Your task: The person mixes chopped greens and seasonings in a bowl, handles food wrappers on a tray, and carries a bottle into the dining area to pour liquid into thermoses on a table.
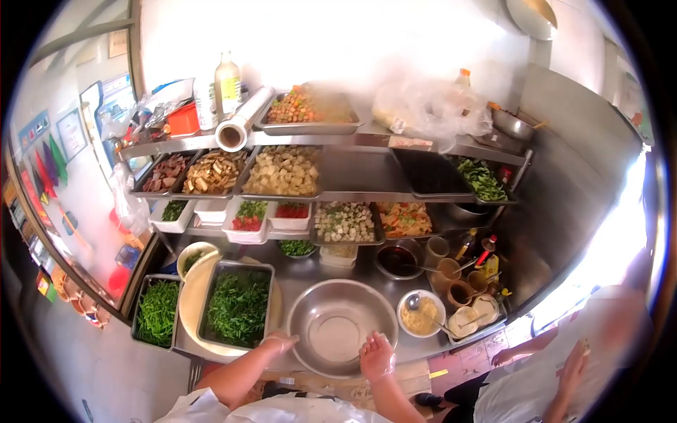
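A wide, shallow metal basin (338, 310) with nothing in it sits at the counter's front edge. My left hand (281, 343) is beside its front left rim, pointing inward; whether the fingers grip the rim is hard to make out. My right hand (377, 357) is over the basin's front right side, fingers curled in and no object visible in them. Something clear and shiny, like a thin plastic glove, covers it. Left of the basin, a deep metal tray of chopped greens (238, 303) rests on a large round cream-coloured lid or board (189, 310).
Right of the basin stand a bowl of minced yellowish food (422, 314), a dark sauce bowl (398, 261) and several seasoning containers (462, 292). A tray of cut green stalks (157, 310) is far left. Food trays (282, 171) fill the shelves. Another person (564, 366) stands at right.
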Motion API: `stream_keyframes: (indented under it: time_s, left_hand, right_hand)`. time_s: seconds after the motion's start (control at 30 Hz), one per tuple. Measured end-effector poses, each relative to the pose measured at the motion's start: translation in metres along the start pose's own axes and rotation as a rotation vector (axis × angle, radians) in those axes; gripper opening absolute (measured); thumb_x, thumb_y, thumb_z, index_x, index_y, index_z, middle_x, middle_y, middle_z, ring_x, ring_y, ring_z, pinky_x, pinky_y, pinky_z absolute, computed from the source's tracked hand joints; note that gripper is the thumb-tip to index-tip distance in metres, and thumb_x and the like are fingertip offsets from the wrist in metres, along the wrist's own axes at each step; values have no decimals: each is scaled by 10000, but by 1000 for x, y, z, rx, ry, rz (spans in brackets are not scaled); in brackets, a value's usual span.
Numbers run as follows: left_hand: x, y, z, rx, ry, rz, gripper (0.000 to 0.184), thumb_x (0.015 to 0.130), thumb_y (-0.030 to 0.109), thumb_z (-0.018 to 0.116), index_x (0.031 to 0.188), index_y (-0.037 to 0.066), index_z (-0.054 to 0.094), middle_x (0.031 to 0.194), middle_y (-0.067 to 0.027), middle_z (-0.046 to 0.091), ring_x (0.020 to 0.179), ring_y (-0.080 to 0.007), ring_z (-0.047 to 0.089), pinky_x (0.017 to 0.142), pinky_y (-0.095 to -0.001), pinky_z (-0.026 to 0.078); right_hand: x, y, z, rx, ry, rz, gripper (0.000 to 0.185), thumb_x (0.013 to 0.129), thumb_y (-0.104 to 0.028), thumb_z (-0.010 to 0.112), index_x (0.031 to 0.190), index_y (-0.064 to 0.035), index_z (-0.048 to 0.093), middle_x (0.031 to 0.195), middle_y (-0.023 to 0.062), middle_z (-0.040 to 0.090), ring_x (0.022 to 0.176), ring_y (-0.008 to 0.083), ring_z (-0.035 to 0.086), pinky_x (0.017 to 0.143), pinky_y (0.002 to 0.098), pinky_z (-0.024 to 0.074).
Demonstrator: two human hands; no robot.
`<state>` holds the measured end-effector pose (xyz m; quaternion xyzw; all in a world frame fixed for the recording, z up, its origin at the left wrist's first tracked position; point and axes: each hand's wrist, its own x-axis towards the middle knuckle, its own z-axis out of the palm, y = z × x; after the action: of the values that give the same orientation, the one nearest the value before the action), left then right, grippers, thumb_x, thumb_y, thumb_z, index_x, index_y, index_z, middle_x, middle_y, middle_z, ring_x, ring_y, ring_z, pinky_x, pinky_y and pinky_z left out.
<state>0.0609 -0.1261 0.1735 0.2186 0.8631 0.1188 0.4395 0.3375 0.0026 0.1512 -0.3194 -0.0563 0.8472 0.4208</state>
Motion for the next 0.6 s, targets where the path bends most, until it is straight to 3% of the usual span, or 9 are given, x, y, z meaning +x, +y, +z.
stream_keyframes:
  time_s: [0.03,0.07,0.13,0.2,0.27,0.33,0.43,0.53,0.6]
  left_hand:
    - [48,-43,17,137,-5,186,621,911,583,638,1280,85,687,1240,-170,717,1084,-345,695,970,-423,518]
    - [88,-80,36,151,138,318,475,911,499,680,1172,109,749,1194,-163,733,1045,-322,710,928,-413,538]
    - [69,-96,17,111,199,446,322,897,382,733,1055,105,774,1114,-159,751,1010,-293,724,878,-411,552]
    - [47,-110,-13,-68,325,433,211,873,273,765,980,91,764,1008,-143,759,940,-269,731,843,-401,564]
    - [9,-104,-60,96,336,286,249,870,281,768,991,66,737,984,-158,739,927,-279,719,841,-412,559]
    - [20,-151,-70,-42,667,353,298,854,300,757,1005,45,727,1052,-208,715,950,-410,680,868,-473,556]
    - [20,-187,-107,70,774,360,398,862,316,752,1157,58,681,1156,-227,659,1026,-411,655,902,-480,542]
    - [39,-216,-129,72,848,497,576,858,316,766,1334,48,581,1310,-241,568,1175,-426,578,992,-494,496]
    - [43,-213,-145,145,772,531,677,878,384,749,1428,65,516,1423,-239,490,1296,-434,489,1088,-510,420]
  right_hand:
    - [0,4,6,-16,-1,15,110,970,-200,660,1048,-123,651,870,-6,618,727,134,550,638,282,446]
    - [1,11,14,-34,-2,33,119,969,-194,659,1057,-116,649,871,-2,616,727,133,549,637,279,446]
    - [11,28,27,-55,14,79,155,963,-181,653,1086,-87,646,862,13,614,719,132,551,637,270,457]
    - [30,49,26,-80,-20,139,185,961,-180,653,1116,-79,654,872,19,628,721,133,565,643,268,473]
    - [27,70,48,-94,-81,168,245,967,-187,660,1176,-59,660,905,26,658,735,134,594,653,260,494]
    - [36,95,64,-147,-80,175,265,984,-178,657,1205,-32,663,944,38,682,758,141,617,655,256,503]
    - [44,138,105,-332,-106,172,249,1008,-183,655,1179,-2,668,957,52,688,771,146,622,661,253,501]
    - [57,196,131,-699,-165,109,368,976,-230,711,1263,-9,652,1085,90,695,948,173,655,847,304,535]
    - [58,237,157,-979,-216,35,422,970,-224,719,1321,-9,626,1194,124,682,1086,209,650,960,338,519]
